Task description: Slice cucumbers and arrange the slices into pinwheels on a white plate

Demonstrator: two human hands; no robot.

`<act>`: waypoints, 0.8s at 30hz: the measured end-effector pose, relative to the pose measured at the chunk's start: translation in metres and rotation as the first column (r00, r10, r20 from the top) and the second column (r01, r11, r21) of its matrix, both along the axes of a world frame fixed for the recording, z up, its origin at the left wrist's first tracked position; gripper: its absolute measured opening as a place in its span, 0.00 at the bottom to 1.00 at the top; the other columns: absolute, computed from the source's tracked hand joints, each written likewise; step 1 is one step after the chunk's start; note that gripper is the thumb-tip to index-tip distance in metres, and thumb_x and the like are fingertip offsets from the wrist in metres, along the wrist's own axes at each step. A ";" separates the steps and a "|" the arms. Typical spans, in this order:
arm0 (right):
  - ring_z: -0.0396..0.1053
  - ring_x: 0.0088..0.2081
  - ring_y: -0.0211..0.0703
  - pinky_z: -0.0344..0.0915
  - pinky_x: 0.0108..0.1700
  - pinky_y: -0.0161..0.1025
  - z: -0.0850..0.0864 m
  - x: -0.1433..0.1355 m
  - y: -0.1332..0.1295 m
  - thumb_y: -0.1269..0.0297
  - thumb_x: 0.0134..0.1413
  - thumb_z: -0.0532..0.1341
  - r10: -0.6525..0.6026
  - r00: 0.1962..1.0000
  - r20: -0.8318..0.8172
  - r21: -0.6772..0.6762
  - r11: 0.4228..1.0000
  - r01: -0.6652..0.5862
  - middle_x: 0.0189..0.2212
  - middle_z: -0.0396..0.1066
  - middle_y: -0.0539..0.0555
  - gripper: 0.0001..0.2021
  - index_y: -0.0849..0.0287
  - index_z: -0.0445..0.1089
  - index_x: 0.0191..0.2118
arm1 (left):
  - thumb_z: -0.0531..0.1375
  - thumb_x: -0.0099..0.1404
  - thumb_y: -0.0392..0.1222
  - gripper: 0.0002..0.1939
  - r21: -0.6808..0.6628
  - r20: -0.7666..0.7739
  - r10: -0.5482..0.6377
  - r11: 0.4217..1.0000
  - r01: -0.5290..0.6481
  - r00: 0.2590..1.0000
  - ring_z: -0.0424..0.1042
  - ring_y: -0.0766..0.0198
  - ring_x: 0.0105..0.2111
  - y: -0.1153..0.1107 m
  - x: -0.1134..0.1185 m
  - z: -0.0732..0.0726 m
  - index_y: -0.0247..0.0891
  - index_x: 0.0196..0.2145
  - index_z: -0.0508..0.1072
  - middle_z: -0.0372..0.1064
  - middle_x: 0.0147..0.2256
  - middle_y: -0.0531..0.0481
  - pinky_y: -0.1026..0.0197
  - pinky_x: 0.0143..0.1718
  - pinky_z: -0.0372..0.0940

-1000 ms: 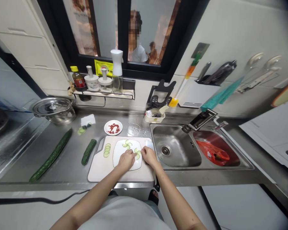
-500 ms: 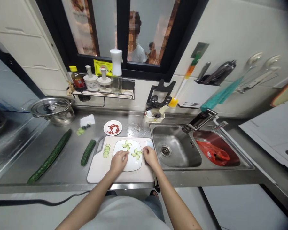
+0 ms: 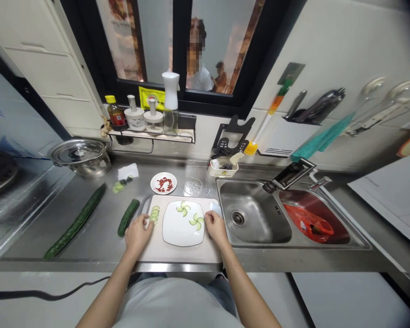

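A white square plate (image 3: 177, 232) lies on the cutting board (image 3: 157, 250), bearing two pinwheels of thin cucumber slices, one at the top (image 3: 183, 208) and one at the right (image 3: 196, 222). My left hand (image 3: 138, 232) is at the board's left side, thumb and fingertips parted at the lower end of a row of overlapping cucumber slices (image 3: 154, 212). At the plate's right edge my right hand (image 3: 216, 227) has its fingers closed, the tips against the rim. Just behind it lies a pale blue-white item (image 3: 215, 208), partly hidden. A short cucumber piece (image 3: 128, 217) rests beside my left hand.
A long cucumber (image 3: 77, 222), a lidded steel pot (image 3: 85, 159) and cucumber scraps (image 3: 119, 186) are on the left counter. A small plate of red bits (image 3: 154, 183) stands behind the board. A double sink (image 3: 259, 228) with a faucet (image 3: 290, 175) lies to the right.
My left hand has moved left from above the plate to the row of cucumber slices. My right hand stays at the plate's right edge. The view has shifted slightly.
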State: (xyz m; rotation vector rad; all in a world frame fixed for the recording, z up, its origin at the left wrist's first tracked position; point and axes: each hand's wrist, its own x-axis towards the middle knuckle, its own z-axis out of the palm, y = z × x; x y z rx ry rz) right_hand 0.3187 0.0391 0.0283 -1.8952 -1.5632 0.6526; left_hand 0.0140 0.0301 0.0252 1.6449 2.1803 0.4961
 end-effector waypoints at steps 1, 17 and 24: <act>0.68 0.33 0.43 0.60 0.37 0.35 0.000 -0.001 0.000 0.60 0.55 0.50 0.001 1.000 -0.009 -0.001 1.000 -0.001 0.31 0.74 0.56 0.15 0.60 0.72 0.36 | 0.55 0.61 0.50 0.19 -0.030 -0.018 0.006 1.000 -0.007 1.000 0.71 0.53 0.42 -0.001 -0.001 0.001 0.42 0.47 0.72 0.74 0.41 0.45 0.55 0.43 0.61; 0.68 0.31 0.43 0.61 0.36 0.36 0.013 -0.003 -0.003 0.59 0.54 0.50 0.006 0.998 -0.062 0.024 1.000 -0.004 0.29 0.73 0.55 0.14 0.59 0.70 0.33 | 0.55 0.61 0.45 0.13 -0.024 -0.018 0.044 0.999 -0.044 0.999 0.70 0.52 0.44 0.000 0.004 -0.012 0.41 0.42 0.73 0.74 0.42 0.45 0.55 0.44 0.60; 0.67 0.31 0.42 0.60 0.34 0.35 0.017 -0.009 -0.002 0.59 0.55 0.50 0.021 0.998 -0.061 0.036 0.999 -0.019 0.28 0.73 0.54 0.14 0.59 0.70 0.33 | 0.56 0.60 0.43 0.09 0.031 0.213 0.080 0.996 -0.089 0.974 0.72 0.59 0.36 0.003 0.002 -0.019 0.41 0.37 0.73 0.75 0.34 0.50 0.63 0.35 0.61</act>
